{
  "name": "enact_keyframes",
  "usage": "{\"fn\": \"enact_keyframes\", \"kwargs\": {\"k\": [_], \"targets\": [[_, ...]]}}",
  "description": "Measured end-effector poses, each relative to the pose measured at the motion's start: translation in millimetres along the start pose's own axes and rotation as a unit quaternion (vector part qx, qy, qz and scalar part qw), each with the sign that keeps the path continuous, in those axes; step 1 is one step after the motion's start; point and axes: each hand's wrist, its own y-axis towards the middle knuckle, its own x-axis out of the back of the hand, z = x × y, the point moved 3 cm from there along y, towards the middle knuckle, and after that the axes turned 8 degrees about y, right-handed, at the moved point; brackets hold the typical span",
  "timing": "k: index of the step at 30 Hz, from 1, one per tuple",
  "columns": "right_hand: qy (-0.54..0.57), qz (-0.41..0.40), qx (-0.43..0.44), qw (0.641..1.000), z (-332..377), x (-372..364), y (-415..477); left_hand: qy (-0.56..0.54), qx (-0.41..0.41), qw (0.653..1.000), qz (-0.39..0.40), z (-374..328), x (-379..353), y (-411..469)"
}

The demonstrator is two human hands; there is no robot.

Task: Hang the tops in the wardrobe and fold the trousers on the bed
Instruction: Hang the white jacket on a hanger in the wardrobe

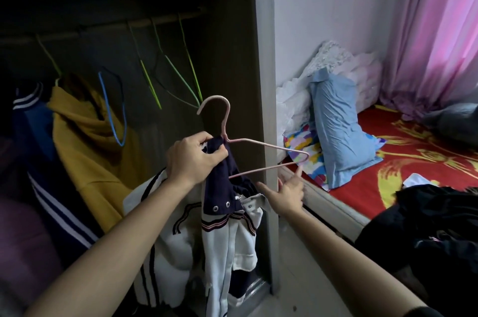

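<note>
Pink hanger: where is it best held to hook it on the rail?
The pink hanger by its neck under the hook, from the left, where the left hand grips it with the navy collar: the hook stands upright and free.

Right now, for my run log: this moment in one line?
left hand: grips white jacket on pink hanger | right hand: open, at bare end | not yet on rail

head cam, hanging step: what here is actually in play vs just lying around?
In play:
- pink hanger
- white and navy top, collar gripped by the left hand
- right hand, fingers straight at the hanger's end
- wardrobe rail
- dark clothes pile on the bed

Lying about:
- blue pillow
- pink curtain
- yellow hoodie, already hung
</note>
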Motion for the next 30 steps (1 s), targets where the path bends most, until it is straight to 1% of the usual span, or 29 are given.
{"fn": "enact_keyframes", "kwargs": {"k": [2, 5, 7, 8, 9, 10, 11, 13, 15, 18, 20, 22, 23, 25, 27, 28, 30], "targets": [[0.046, 0.062, -0.025, 0.997, 1.0, -14.4, 5.9, -0.007, -0.003, 1.0, -0.006, -0.5, 5.2, 0.8], [0.027, 0.116, -0.041, 0.992, 7.9, -22.4, 7.5, -0.023, -0.013, 1.0, -0.015, 3.5, 13.2, -0.5], [0.029, 0.185, -0.078, 0.979, 12.1, -24.6, 3.8, -0.036, -0.015, 0.999, -0.021, 10.9, 17.0, -2.6], [0.008, 0.211, -0.087, 0.974, 12.4, -25.2, 2.8, -0.04, -0.01, 0.999, -0.026, 16.9, 18.5, -3.3], [-0.02, 0.211, -0.088, 0.973, 11.0, -25.1, 3.4, -0.041, -0.003, 0.999, -0.031, 24.4, 19.9, -3.4], [-0.028, 0.188, -0.088, 0.978, 7.9, -23.3, 5.3, -0.041, 0.006, 0.999, -0.036, 32.9, 21.5, -2.7], [-0.001, 0.161, -0.091, 0.983, 4.9, -20.9, 8.6, -0.038, 0.016, 0.998, -0.037, 42.7, 22.7, -2.0], [0.088, 0.115, -0.12, 0.982, 2.3, -13.7, 14.1, -0.017, 0.035, 0.999, -0.026, 65.3, 23.7, -2.9], [0.132, 0.104, -0.141, 0.976, 7.3, -3.0, 18.6, 0.018, 0.039, 0.999, 0.001, 87.1, 21.1, -9.1], [0.163, 0.106, -0.159, 0.968, 16.0, 11.3, 26.7, 0.084, 0.007, 0.995, 0.045, 109.7, 10.1, -21.2], [0.145, 0.098, -0.161, 0.971, 17.5, 17.8, 29.8, 0.125, -0.028, 0.991, 0.051, 117.7, 1.4, -26.2], [0.108, 0.091, -0.139, 0.98, 18.2, 19.8, 29.4, 0.145, -0.043, 0.987, 0.051, 122.5, -5.7, -29.7], [0.079, 0.086, -0.113, 0.987, 19.5, 20.1, 28.4, 0.152, -0.042, 0.986, 0.054, 125.5, -9.7, -30.9], [-0.013, 0.068, -0.018, 0.997, 28.1, 23.0, 24.6, 0.165, -0.035, 0.983, 0.072, 131.0, -17.7, -33.3], [-0.11, 0.057, 0.083, 0.989, 40.3, 25.4, 19.4, 0.189, -0.044, 0.976, 0.103, 131.6, -27.3, -36.8], [-0.15, 0.055, 0.125, 0.979, 47.5, 25.7, 14.9, 0.199, -0.063, 0.971, 0.113, 129.2, -33.1, -38.9], [-0.187, 0.04, 0.188, 0.963, 61.4, 23.3, 8.3, 0.219, -0.107, 0.961, 0.128, 119.5, -44.9, -42.6]]}}
